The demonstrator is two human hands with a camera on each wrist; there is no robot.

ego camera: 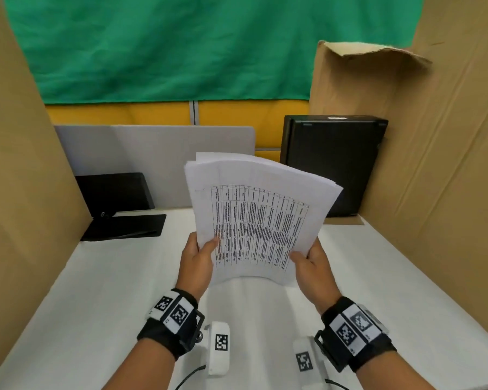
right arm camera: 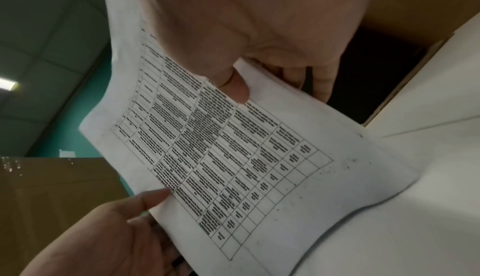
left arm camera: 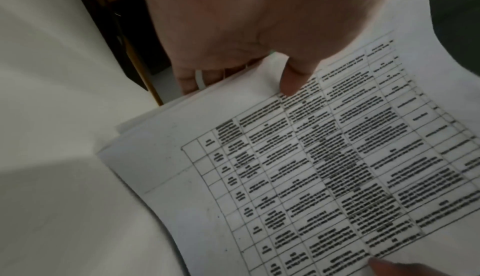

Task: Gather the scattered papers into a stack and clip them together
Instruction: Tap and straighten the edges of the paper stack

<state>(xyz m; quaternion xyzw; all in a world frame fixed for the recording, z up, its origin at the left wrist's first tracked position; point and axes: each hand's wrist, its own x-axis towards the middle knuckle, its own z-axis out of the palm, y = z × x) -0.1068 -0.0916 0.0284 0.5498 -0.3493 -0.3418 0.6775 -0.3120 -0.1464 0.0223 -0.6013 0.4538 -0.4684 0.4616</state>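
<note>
A stack of white papers [ego camera: 261,215], its top sheet printed with a table, stands upright above the white table [ego camera: 96,291], bowed along its lower edge. My left hand [ego camera: 199,258] grips the stack's left edge, thumb on the front sheet. My right hand [ego camera: 310,263] grips the right edge the same way. In the left wrist view the left hand [left arm camera: 233,54] has its thumb on the papers [left arm camera: 298,167] and fingers behind them. In the right wrist view the right hand [right arm camera: 259,54] pinches the papers [right arm camera: 246,157]. No clip is in view.
Cardboard walls [ego camera: 20,178] close in the left and right sides. A black folder [ego camera: 124,226] lies at the back left under a black stand [ego camera: 114,191]. A black box [ego camera: 333,164] stands upright at the back right. A grey divider [ego camera: 152,153] runs along the back.
</note>
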